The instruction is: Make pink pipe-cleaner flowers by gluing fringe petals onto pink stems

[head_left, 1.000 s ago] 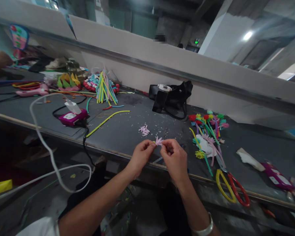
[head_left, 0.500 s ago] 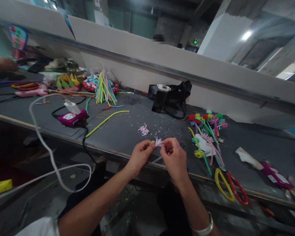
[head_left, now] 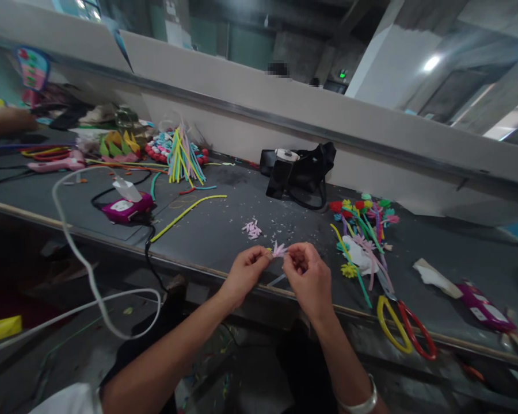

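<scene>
Between my hands, over the table's front edge, is a small pale pink flower with pointed petals (head_left: 278, 249). My left hand (head_left: 251, 265) pinches it at its base from the left, fingers closed. From the other side my right hand (head_left: 307, 275) has thumb and forefinger together at the petal tips; whether a loose petal is between them is too small to see. A little pile of pale pink pieces (head_left: 252, 229) lies just beyond my left hand, with tiny scraps scattered around it.
Right of my hands lie colourful pipe-cleaner flowers (head_left: 362, 215) and scissors with yellow and red handles (head_left: 392, 322) jutting over the edge. A black bag (head_left: 304, 169) rests by the partition. Leftward are a purple power strip (head_left: 128, 208), a white cable (head_left: 88, 259) and another person's hand (head_left: 11, 122).
My right hand has shifted slightly right and away from the flower. My left hand stays in place. At far left the other person's hand has moved a little rightward.
</scene>
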A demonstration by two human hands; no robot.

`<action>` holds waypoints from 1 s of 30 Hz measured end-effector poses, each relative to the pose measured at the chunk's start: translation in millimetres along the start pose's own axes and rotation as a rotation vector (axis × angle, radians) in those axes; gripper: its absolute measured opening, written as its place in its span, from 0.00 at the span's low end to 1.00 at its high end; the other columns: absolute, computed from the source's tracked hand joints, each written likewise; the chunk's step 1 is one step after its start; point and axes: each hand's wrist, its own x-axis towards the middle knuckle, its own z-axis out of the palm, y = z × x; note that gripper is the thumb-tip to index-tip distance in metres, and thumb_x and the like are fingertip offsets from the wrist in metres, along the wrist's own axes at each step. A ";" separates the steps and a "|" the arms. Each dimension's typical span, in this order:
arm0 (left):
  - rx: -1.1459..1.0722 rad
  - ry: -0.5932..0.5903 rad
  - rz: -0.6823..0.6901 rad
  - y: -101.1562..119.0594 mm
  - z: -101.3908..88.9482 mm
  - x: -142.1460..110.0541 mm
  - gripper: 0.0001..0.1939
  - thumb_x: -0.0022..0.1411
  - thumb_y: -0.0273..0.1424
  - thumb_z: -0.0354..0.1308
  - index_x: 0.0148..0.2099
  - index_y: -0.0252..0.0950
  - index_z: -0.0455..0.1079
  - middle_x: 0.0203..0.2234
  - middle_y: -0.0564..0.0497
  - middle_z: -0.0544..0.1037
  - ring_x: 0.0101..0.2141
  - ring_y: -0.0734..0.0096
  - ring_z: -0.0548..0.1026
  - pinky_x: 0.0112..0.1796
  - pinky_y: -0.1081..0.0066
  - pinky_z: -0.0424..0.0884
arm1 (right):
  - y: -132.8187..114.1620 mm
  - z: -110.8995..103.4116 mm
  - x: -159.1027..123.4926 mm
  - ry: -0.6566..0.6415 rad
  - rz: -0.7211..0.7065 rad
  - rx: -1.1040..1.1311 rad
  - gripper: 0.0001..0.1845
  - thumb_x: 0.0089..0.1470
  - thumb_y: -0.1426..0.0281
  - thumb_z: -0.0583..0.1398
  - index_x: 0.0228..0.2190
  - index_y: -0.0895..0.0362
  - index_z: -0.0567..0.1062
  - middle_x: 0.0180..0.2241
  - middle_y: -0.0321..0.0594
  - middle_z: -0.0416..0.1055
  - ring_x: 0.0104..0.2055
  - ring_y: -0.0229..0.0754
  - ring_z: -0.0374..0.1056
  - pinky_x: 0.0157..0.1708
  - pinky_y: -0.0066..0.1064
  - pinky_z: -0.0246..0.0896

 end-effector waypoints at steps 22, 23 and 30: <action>-0.330 -0.132 -0.116 4.3 -6.2 0.6 0.13 0.58 0.39 0.60 0.35 0.33 0.68 0.16 0.58 0.66 0.13 0.84 0.53 0.15 0.78 0.43 | -1.7 2.4 -10.2 0.091 -0.079 -0.029 0.06 0.58 0.68 0.57 0.35 0.56 0.73 0.30 0.35 0.73 0.28 0.36 0.67 0.31 0.27 0.62; -0.326 -0.118 -0.117 4.5 -6.5 0.6 0.13 0.57 0.40 0.60 0.35 0.33 0.68 0.16 0.58 0.66 0.14 0.84 0.53 0.15 0.78 0.44 | -1.3 3.0 -10.5 0.084 -0.079 -0.026 0.06 0.58 0.68 0.56 0.35 0.56 0.73 0.30 0.35 0.73 0.28 0.36 0.68 0.31 0.27 0.62; -0.300 -0.055 -0.108 7.6 -7.3 -0.3 0.13 0.57 0.39 0.59 0.34 0.33 0.68 0.16 0.58 0.65 0.14 0.84 0.53 0.16 0.78 0.44 | 7.5 4.1 -11.7 0.063 -0.051 -0.046 0.08 0.58 0.67 0.56 0.35 0.56 0.73 0.30 0.36 0.74 0.29 0.37 0.69 0.32 0.28 0.63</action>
